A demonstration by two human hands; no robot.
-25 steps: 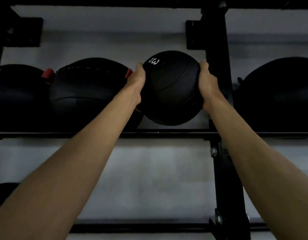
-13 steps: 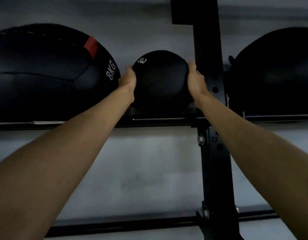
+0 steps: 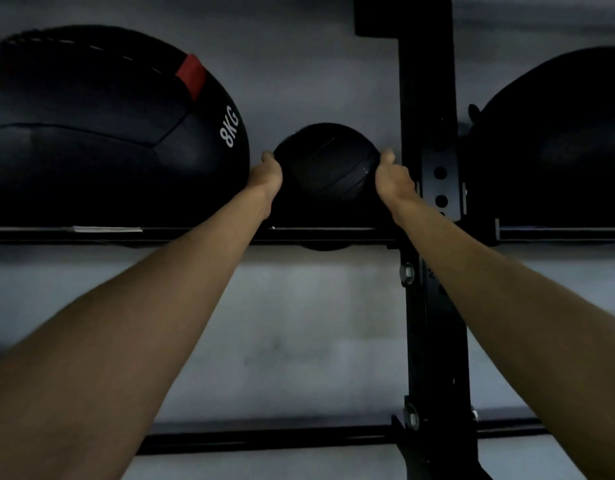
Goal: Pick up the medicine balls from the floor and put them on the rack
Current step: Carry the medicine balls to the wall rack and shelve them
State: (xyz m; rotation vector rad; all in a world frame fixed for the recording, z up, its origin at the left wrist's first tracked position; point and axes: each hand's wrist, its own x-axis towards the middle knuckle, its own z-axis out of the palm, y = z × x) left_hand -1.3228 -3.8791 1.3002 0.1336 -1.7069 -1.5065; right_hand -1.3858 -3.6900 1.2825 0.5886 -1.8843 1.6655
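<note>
Grey wall point(image 3: 299, 341) behind, light dim. Black rack point(image 3: 434, 341) stands before wall. Small medicine ball point(image 3: 325, 168) sits on upper rail point(image 3: 160, 235), at right end of this bay, just beside upright post point(image 3: 425, 98). Left hand point(image 3: 268, 174) clasps left side of ball, right hand point(image 3: 392, 178) clasps right side; ball between both palms. Big ball marked 8KG point(image 3: 108, 140) close on left of left hand; if touching, cannot tell. Post close against right hand. Other big dark ball point(image 3: 558, 143) beyond post. Lower rail point(image 3: 264, 439) under arms.
</note>
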